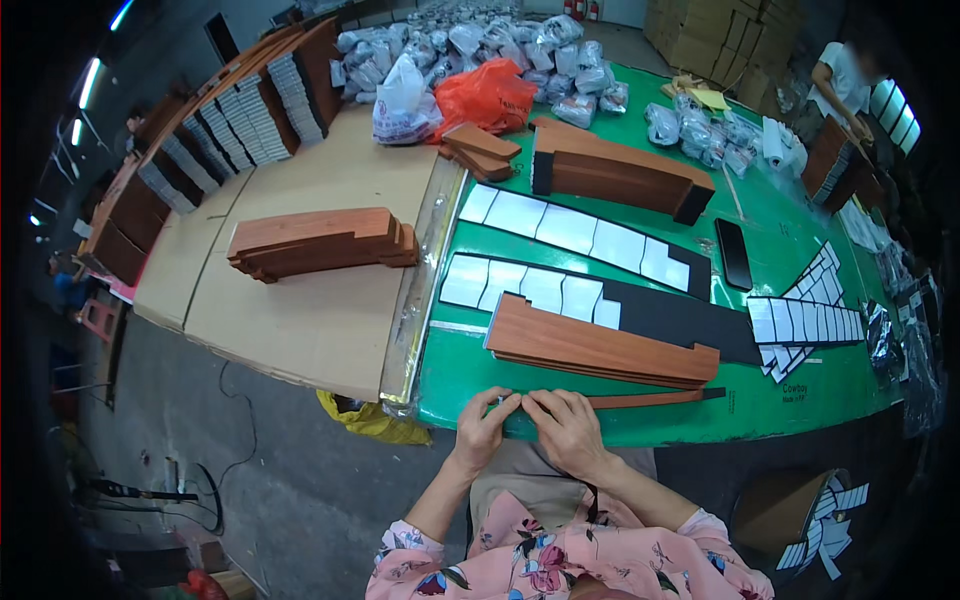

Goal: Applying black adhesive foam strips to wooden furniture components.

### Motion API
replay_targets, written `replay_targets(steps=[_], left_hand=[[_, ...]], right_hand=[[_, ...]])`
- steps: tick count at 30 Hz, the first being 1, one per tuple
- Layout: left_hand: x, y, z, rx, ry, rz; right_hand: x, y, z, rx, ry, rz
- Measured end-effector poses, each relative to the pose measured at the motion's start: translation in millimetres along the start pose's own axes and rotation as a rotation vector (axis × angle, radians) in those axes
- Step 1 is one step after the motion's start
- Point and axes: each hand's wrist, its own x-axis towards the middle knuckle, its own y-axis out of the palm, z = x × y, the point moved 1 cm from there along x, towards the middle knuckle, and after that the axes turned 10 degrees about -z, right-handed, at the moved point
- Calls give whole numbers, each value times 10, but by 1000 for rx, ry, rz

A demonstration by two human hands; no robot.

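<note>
At the table's front edge, my left hand [484, 424] and my right hand [566, 426] meet with fingertips pinched together. They hold the left end of a thin reddish-brown wood-look strip [650, 399], which runs out to the right and ends in black. My fingers cover the gripped end, so what they do to it is hidden. Just beyond lies a stack of wood-look boards [600, 345] with a notched right end. Behind that stack are black strips [680, 318] bearing white backing pieces, and a second such strip [570, 228] farther back.
Brown boards [320, 240] lie on cardboard [290, 320] at left; a larger stack [620, 170] stands at the back. A phone [733, 255], peeled white liners [805, 320], a red bag [488, 98] and wrapped packets [480, 45] share the green table. A bin [780, 510] stands below right. Someone [835, 95] stands far right.
</note>
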Motion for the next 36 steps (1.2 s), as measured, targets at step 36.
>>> replay_targets(steps=[36], left_hand=[[34,-125,-106,162,-415,-22]], right_hand=[[-1470,-1289,-1285,311,1055,-637]])
